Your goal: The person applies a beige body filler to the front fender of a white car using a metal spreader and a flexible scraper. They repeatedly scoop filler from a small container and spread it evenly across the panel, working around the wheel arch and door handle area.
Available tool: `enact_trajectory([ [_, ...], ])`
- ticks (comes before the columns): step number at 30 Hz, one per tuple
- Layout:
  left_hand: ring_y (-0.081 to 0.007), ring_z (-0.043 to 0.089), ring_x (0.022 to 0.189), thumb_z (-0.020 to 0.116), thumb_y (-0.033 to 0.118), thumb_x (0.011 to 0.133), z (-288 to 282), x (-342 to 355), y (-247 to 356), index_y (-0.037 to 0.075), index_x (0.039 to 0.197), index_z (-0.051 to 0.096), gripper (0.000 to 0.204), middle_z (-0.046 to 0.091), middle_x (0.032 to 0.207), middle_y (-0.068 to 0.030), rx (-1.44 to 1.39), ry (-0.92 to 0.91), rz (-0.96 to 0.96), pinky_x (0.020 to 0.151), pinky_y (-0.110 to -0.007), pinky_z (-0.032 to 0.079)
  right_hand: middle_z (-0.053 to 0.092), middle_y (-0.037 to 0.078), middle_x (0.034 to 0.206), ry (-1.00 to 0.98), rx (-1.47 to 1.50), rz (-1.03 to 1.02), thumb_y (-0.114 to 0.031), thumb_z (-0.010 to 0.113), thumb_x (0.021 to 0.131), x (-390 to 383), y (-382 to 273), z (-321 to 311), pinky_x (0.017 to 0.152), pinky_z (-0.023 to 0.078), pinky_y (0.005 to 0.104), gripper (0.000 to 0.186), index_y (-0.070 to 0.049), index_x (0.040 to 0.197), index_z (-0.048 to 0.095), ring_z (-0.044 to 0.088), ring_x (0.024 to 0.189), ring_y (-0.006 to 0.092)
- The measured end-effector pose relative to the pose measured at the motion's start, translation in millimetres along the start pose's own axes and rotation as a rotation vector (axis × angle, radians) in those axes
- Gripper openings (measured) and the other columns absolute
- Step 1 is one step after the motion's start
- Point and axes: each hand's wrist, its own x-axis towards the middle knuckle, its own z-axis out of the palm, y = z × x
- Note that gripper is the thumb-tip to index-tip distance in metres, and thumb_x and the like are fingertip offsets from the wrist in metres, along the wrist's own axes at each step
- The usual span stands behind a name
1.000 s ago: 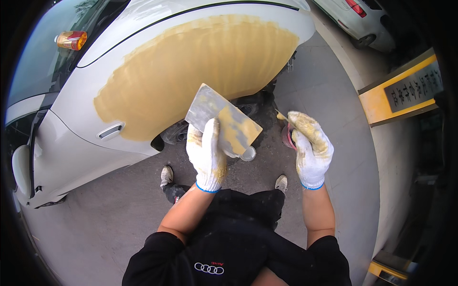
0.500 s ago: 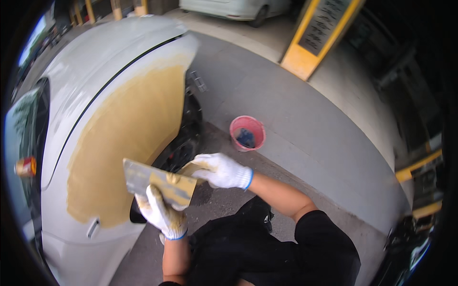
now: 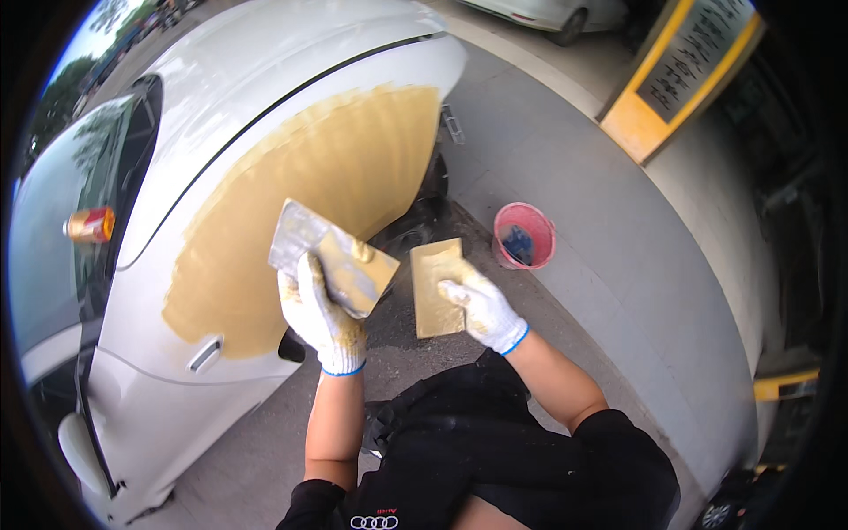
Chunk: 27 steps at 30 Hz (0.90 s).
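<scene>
My left hand (image 3: pixel 325 320), in a white glove stained with putty, grips a flat putty board (image 3: pixel 329 256), grey and smeared with yellow filler. A small lump of filler (image 3: pixel 362 252) sits near the board's far edge. In my right hand (image 3: pixel 486 309), also gloved, is a flat putty spreader (image 3: pixel 435 296) coated in the same yellow, its broad face turned up. Board and spreader are apart, side by side. Beyond them is the fender of a white car, covered by a wide patch of yellow putty (image 3: pixel 291 203) with streaks across it.
A pink bucket (image 3: pixel 523 237) with something blue inside stands on the ground to the right. A can (image 3: pixel 90 225) rests against the windshield at far left. A yellow pillar (image 3: pixel 676 75) and another white car (image 3: pixel 552 13) are farther back.
My right hand has drawn the spreader away from the board and turned its face up. The view has shifted, so the car and bucket appear farther right.
</scene>
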Motion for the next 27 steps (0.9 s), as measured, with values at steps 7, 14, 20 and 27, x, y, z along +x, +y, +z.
enact_trajectory([
  [7,-0.0129,0.066,0.105,0.067,0.005,0.103,-82.4,25.1,50.6,-0.004,0.132,0.061,0.031,0.070,0.121,-0.0082,0.092,-0.008,0.055,0.095,-0.031,0.054,0.078,0.011,0.109,-0.064,-1.307,-0.956,0.006,0.067,0.086,16.4,-28.9,107.6,0.096,0.059,0.0428,0.032,-0.009,0.111,0.079,0.075,0.105,0.0317],
  [14,-0.0133,0.065,0.108,0.069,0.002,0.102,-198.3,16.6,88.2,-0.004,0.136,0.060,0.036,0.069,0.123,-0.0094,0.086,0.047,0.030,0.097,-0.030,0.053,0.080,0.005,0.115,-0.331,-1.659,-1.123,-0.011,0.076,0.073,22.3,36.1,208.7,0.098,0.058,0.0464,0.038,-0.020,0.109,0.082,0.074,0.113,0.0318],
  [20,-0.0117,0.066,0.101,0.065,0.007,0.105,-263.8,17.3,90.6,-0.002,0.129,0.063,0.026,0.070,0.117,-0.0076,0.046,0.245,0.182,0.091,-0.030,0.055,0.080,0.003,0.113,-0.560,-1.526,-1.069,-0.008,0.076,0.072,4.4,111.9,222.8,0.093,0.061,0.0446,0.041,-0.022,0.110,0.082,0.075,0.110,0.0295],
  [27,-0.0173,0.070,0.098,0.062,0.018,0.108,-385.7,-13.2,105.6,0.001,0.131,0.058,0.029,0.067,0.113,-0.0093,0.115,0.383,0.194,0.084,-0.034,0.060,0.079,0.008,0.106,-0.159,-1.382,-1.353,0.005,0.073,0.083,111.6,136.6,254.1,0.088,0.060,0.0423,0.035,-0.012,0.113,0.080,0.075,0.097,0.0329],
])
